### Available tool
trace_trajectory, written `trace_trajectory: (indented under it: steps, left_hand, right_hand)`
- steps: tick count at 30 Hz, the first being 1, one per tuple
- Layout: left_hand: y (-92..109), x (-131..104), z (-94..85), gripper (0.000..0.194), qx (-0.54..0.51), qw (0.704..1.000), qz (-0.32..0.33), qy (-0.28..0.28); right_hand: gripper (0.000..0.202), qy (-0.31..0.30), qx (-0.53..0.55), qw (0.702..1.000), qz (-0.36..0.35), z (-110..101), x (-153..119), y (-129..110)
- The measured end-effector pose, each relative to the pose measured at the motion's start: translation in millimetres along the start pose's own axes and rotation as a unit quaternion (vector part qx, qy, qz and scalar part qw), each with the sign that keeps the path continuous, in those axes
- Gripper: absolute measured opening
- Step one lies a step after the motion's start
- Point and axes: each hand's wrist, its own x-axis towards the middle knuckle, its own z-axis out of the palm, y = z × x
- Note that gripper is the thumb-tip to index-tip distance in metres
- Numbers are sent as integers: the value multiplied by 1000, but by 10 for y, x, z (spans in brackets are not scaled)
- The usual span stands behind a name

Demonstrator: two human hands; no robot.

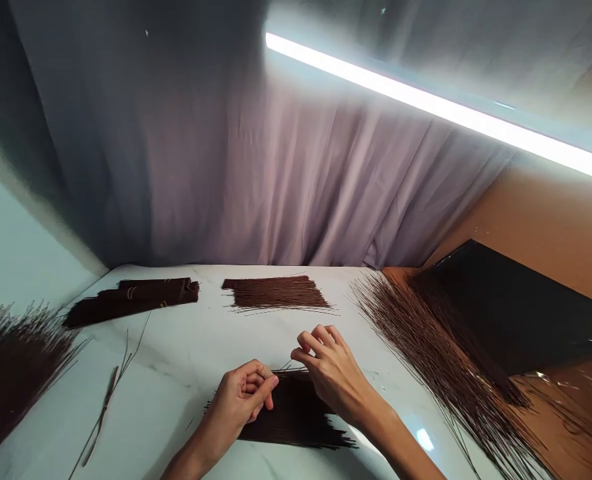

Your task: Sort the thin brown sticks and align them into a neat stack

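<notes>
A flat dark panel of thin brown strands (291, 417), ragged at its side edges, lies on the table under both hands. My left hand (243, 393) is over its left part, thumb and forefinger pressed together; what they hold is too small to make out. At the panel's far edge, my right hand (333, 373) has thumb and forefinger pinched on a fine dark strand (287, 365), its other fingers curled and raised. The strand runs toward the left fingertips.
Another strand panel (279, 292) lies farther back, beside dark rolled pieces (141, 297). Loose strand bundles lie at left (16, 373) and right (441, 353). A tied bunch (107, 400) rests left of my hands. A black board (516, 307) stands right; a curtain (276, 167) hangs behind.
</notes>
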Motion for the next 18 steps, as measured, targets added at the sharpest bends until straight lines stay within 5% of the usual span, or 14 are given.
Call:
trace_trajectory:
  steps: [3, 6, 10, 13, 18]
  left_hand:
    - [-15, 5, -4, 40, -3, 1000, -8, -11]
    - [-56, 8, -28, 38, -9, 1000, -9, -17]
    - [-112, 9, -37, 36, -5, 1000, 2, -26]
    - [-86, -15, 12, 38, -8, 1000, 10, -22]
    - [97, -142, 195, 36, -39, 996, 54, 53]
  right_hand:
    - [26, 43, 40, 998, 17, -111, -36, 40]
    - [28, 127, 140, 973, 134, -249, -185, -34]
    - [19, 229, 322, 847, 356, -178, -451, -427]
    - [31, 190, 432, 774, 423, 50, -523, -784]
    - [49, 105, 578, 716, 377, 356, -374, -1132]
